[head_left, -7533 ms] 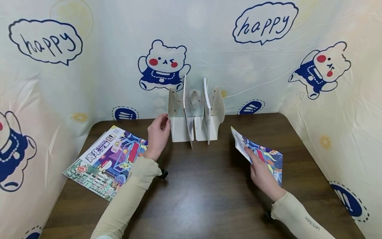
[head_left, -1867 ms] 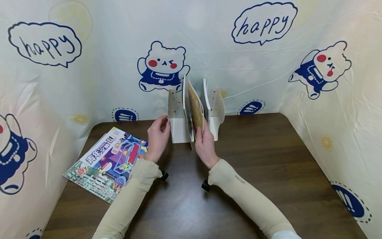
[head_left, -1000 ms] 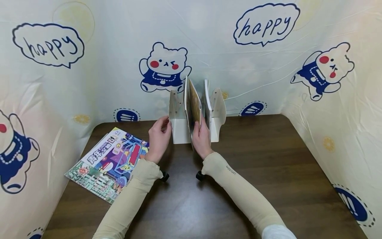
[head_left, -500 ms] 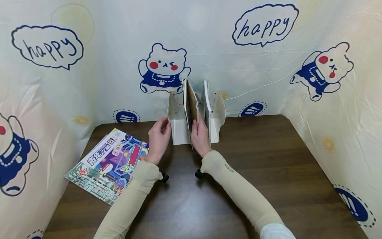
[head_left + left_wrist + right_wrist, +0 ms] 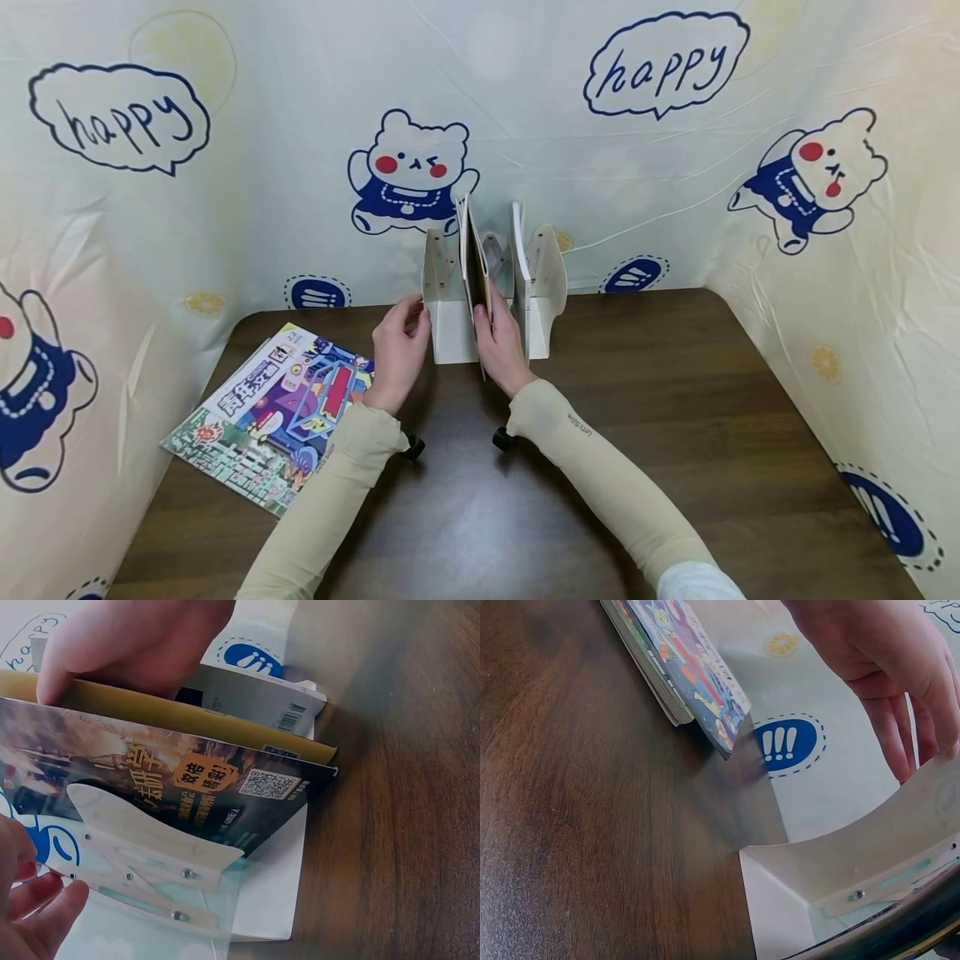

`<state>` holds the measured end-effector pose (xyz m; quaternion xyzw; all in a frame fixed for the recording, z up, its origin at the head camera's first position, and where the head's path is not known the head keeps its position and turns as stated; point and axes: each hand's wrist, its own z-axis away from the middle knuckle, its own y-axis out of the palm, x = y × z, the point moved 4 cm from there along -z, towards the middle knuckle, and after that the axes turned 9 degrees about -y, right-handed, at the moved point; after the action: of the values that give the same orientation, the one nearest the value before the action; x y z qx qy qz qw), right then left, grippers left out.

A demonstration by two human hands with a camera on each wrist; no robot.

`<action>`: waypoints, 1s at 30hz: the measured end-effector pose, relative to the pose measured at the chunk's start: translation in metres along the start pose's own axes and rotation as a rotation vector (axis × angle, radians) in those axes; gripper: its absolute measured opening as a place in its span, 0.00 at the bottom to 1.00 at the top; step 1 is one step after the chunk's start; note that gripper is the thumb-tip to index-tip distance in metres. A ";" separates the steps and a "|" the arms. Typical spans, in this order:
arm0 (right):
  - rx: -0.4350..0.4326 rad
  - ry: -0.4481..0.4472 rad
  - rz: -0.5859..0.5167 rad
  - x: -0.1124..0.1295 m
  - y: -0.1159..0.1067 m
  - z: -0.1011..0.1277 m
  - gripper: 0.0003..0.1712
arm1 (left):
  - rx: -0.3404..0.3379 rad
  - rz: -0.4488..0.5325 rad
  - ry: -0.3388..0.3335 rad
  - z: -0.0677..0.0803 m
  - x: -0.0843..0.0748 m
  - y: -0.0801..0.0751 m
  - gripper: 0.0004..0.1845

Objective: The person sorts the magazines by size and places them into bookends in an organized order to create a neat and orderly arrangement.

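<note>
Desk [image 5: 600,467] is dark wood, hemmed in by a printed curtain backdrop [image 5: 300,125].

White book rack [image 5: 450,321] stands at the desk's far edge, dividers upright so magazines stand on edge instead of stacking flat.

Stack of magazines [image 5: 273,408] lies flat at the near left, well apart from the rack.

Standing magazine [image 5: 474,258] sits in the rack's left-middle slot, tilted slightly against a second one; another thin book [image 5: 517,250] stands one slot to the right.

Right hand [image 5: 498,342]: forearm reaches straight in, fingers and thumb pinching the standing magazine's near edge, probably to keep it vertical.

Left hand [image 5: 397,350]: fingers loosely extended, tips touching the rack's left wall, apparently bracing it against sliding.
</note>
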<state>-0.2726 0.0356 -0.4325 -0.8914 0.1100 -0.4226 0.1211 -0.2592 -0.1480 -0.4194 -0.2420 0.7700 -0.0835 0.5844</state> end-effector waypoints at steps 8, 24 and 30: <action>0.023 -0.058 -0.005 0.003 -0.004 0.006 0.34 | -0.003 -0.007 -0.002 0.001 0.000 0.000 0.18; 0.031 -0.091 -0.084 0.010 -0.011 0.022 0.30 | -0.008 -0.005 -0.002 0.003 0.000 0.001 0.18; 0.047 -0.113 -0.059 0.011 -0.016 0.024 0.28 | -0.017 -0.026 -0.001 0.000 -0.002 0.001 0.17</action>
<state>-0.2454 0.0510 -0.4345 -0.9135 0.0666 -0.3777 0.1355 -0.2592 -0.1466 -0.4184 -0.2572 0.7673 -0.0844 0.5814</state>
